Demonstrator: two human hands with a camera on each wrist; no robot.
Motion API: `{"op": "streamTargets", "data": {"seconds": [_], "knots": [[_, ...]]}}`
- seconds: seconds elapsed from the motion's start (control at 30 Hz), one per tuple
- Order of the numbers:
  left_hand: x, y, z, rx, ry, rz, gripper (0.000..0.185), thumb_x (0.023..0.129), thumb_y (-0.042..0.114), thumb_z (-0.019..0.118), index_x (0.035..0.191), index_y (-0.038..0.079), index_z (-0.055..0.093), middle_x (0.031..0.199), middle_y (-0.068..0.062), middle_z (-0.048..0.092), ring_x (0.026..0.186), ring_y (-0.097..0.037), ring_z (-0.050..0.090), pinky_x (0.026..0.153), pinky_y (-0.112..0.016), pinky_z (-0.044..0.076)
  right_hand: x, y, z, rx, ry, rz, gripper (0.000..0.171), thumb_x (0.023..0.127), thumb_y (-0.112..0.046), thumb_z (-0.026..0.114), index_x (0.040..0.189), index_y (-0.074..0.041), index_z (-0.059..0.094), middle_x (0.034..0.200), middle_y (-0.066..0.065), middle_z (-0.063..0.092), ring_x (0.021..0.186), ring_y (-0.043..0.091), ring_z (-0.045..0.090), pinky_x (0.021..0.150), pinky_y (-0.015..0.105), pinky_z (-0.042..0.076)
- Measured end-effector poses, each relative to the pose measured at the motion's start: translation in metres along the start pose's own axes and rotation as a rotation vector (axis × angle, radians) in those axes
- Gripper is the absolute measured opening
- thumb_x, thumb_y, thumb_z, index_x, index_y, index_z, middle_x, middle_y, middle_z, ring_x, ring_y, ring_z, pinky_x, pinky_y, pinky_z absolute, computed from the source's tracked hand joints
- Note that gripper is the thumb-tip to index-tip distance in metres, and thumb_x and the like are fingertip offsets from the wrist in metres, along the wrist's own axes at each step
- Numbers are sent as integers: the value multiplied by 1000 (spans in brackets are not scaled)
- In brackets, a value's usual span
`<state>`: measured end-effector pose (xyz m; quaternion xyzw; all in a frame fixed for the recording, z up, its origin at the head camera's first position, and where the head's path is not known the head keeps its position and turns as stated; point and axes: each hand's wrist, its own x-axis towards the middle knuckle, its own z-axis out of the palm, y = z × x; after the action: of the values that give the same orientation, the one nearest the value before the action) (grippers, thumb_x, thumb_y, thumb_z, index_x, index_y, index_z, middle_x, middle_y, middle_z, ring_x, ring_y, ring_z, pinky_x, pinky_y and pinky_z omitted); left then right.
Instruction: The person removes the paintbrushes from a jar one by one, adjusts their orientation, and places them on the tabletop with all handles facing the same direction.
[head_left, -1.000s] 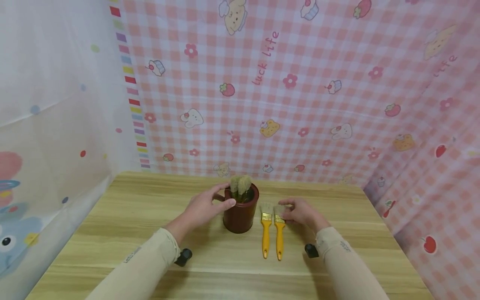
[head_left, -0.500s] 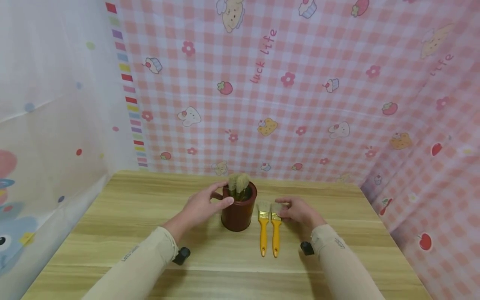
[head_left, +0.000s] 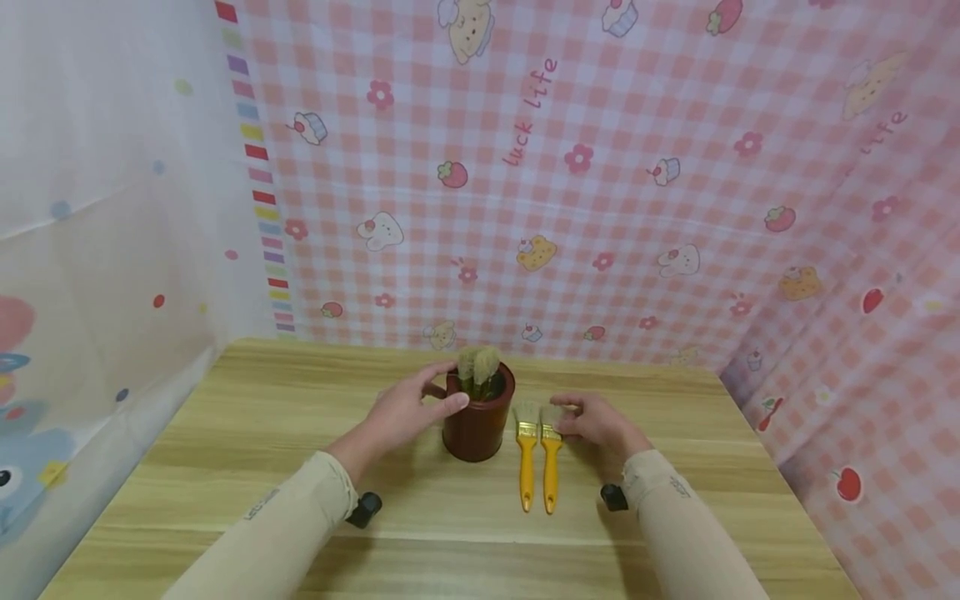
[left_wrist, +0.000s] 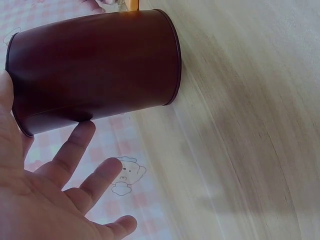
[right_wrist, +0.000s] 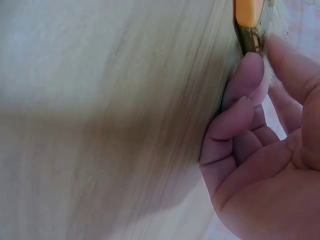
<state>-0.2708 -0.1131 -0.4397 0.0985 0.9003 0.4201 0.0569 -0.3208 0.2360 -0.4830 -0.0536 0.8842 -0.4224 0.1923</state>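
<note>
Left hand (head_left: 403, 414) grips the brown cup (head_left: 474, 435) (bristly tufts (head_left: 480, 365) poking out); right hand (head_left: 597, 422) pinches the rightmost yellow-handled brush (head_left: 551, 462).

A smooth, softly glossy container (head_left: 474, 435) looks leather-like against the matt, wood-grained table (head_left: 435, 533); yellow paintbrushes (head_left: 527, 458) pair glossy, plastic-looking handles (head_left: 551, 479) with shiny metal ferrules (head_left: 527, 430) and rough bristles (head_left: 527, 412); the backdrop (head_left: 480, 217) is matt cloth.

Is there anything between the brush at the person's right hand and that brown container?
Yes: between the brush at the right hand and the brown container lies the other yellow-handled brush, flat on the table. Nothing visible stands between that hand and its brush; the fingers are at its bristle end.
</note>
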Motion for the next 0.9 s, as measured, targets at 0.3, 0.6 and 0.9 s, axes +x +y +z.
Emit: {"op": "streamTargets", "data": {"seconds": [0.3, 0.6, 0.9], "knots": [[-2, 2, 3, -5, 7, -17, 73, 98, 67, 66, 163, 45, 40, 137, -4, 72, 130, -34, 67, 111, -64, 49, -5, 1, -5, -20, 42, 60, 64, 108, -36, 66, 162, -8, 46, 136, 22, 67, 101, 22, 71, 100, 46, 56], [-2, 0, 3, 2, 5, -18, 72, 98, 69, 65, 162, 47, 40, 137, -4, 72, 128, -32, 68, 109, -64, 51, -4, -25, -6, -44, 213, -50, 52, 111, -33, 61, 155, -6, 55, 136, 23, 69, 119, 35, 71, 102, 52, 58], [0, 1, 0, -7, 6, -4, 72, 99, 68, 65, 163, 45, 41, 136, -4, 73, 127, -32, 69, 108, -62, 52, -10, -106, 14, -29, 348, -327, 45, 108, -32, 66, 149, -12, 62, 118, 11, 80, 103, 27, 75, 83, 39, 58]]}}
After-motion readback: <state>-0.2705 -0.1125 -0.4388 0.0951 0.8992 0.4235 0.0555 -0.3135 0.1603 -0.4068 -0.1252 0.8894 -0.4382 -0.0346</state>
